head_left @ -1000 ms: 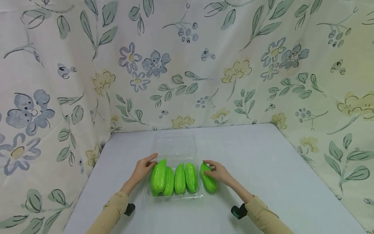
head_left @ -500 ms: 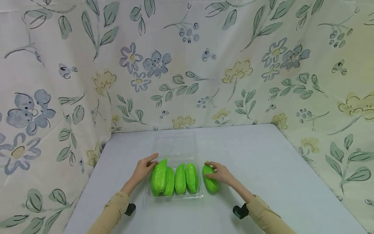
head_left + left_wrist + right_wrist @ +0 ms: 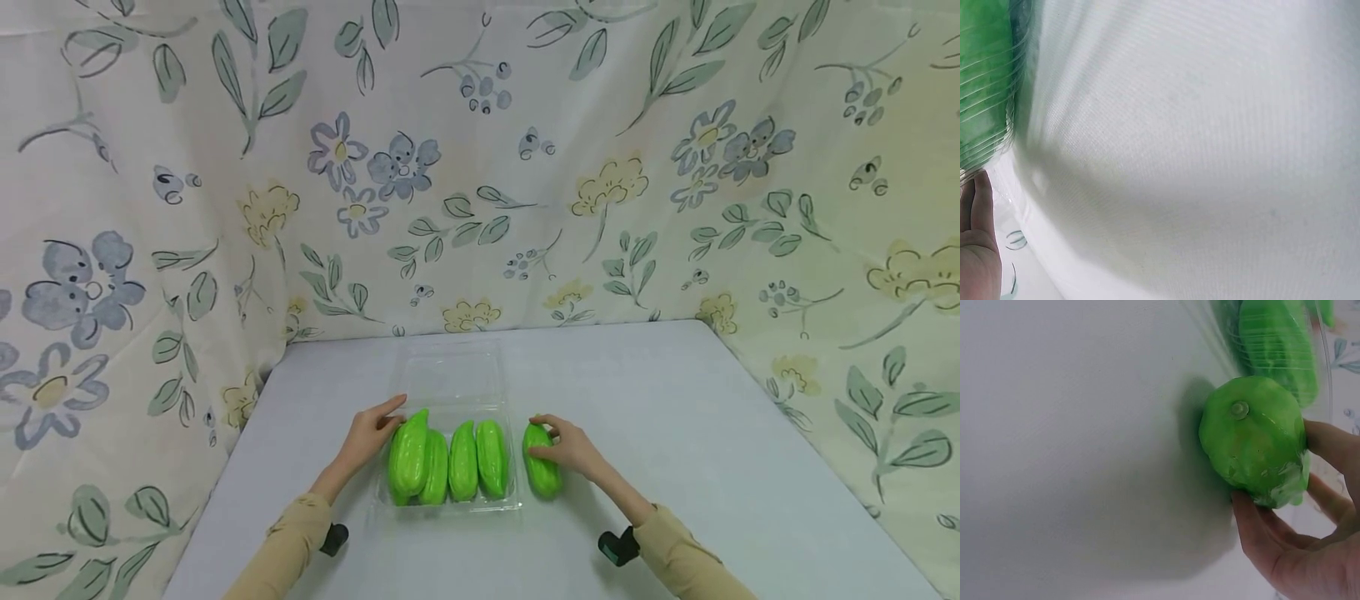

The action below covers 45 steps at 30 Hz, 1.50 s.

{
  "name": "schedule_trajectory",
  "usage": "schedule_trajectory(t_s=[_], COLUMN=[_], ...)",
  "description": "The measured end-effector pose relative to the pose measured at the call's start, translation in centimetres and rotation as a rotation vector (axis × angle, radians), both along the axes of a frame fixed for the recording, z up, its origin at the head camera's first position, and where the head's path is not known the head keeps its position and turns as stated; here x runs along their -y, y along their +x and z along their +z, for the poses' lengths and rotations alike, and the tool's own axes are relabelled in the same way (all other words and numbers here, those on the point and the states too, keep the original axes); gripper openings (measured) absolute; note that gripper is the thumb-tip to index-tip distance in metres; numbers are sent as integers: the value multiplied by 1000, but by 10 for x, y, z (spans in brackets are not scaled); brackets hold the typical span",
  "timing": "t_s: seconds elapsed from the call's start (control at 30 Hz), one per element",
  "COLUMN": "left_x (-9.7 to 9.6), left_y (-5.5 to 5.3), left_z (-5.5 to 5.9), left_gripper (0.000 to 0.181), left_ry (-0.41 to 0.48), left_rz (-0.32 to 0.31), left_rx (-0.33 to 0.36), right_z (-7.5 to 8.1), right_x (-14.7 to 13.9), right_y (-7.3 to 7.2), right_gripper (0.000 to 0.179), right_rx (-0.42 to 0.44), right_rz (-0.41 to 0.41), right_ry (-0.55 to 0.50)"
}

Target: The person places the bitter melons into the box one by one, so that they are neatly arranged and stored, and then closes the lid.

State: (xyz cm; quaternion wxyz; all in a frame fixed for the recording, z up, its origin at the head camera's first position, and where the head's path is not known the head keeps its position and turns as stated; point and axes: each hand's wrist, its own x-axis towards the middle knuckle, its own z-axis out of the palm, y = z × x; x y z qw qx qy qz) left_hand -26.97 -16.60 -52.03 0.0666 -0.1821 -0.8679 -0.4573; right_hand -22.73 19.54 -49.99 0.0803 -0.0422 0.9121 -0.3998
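A clear plastic box (image 3: pixel 483 505) stands on the table with several bright green, ridged gourds (image 3: pixel 462 462) in it, side by side. The leftmost gourd (image 3: pixel 409 457) overlaps its neighbour. My left hand (image 3: pixel 367 433) is at the box's left side, its straight fingers (image 3: pixel 982 203) touching the far end of the box in the left wrist view. Just right of the box, my right hand (image 3: pixel 572 448) holds another green gourd (image 3: pixel 1250 434), thumb and fingers on opposite sides of it. The gourd's round nub faces the right wrist camera.
The box's clear lid (image 3: pixel 450 377) lies folded back behind it. A white cloth covers the table (image 3: pixel 637 392). Floral curtains (image 3: pixel 480 167) hang behind the table and along both sides. Dark wrist cameras (image 3: pixel 618 547) sit at both cuffs.
My right hand has closed its fingers further around the loose gourd, which has shifted slightly right, away from the box. My left hand and the box stay put.
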Motion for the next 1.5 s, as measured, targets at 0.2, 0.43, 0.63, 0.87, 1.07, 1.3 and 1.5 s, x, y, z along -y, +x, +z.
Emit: schedule_trajectory(t_s=[0.2,0.43,0.63,0.87,1.07,1.3,1.5], left_x=[0,0,0,0,0,1,1], left_y=[1,0,0,1,0,0,0], left_z=[1,1,0,0,-1,-2,0], left_gripper=[41,41,41,41,41,41,41], left_ry=[-4,1,-4,4,-3,-2,-9], left_rz=[-2,-2,1,0,-2,0,8], left_rx=[4,13,16,17,5,8,15], right_z=[-2,-4,-5,-6,-5,-4,-3], right_x=[-1,-1,-1,1,2,2,2], right_y=[2,2,4,6,8,10,9], right_gripper=[50,51,51,52,51,52,51], right_rx=[-11,-9,-14,-24,-21,-25,-35], right_rz=[0,-6,-9,-20,-33,-39,-41], right_ry=[-15,-31,-27,-39,-48,-53,-53])
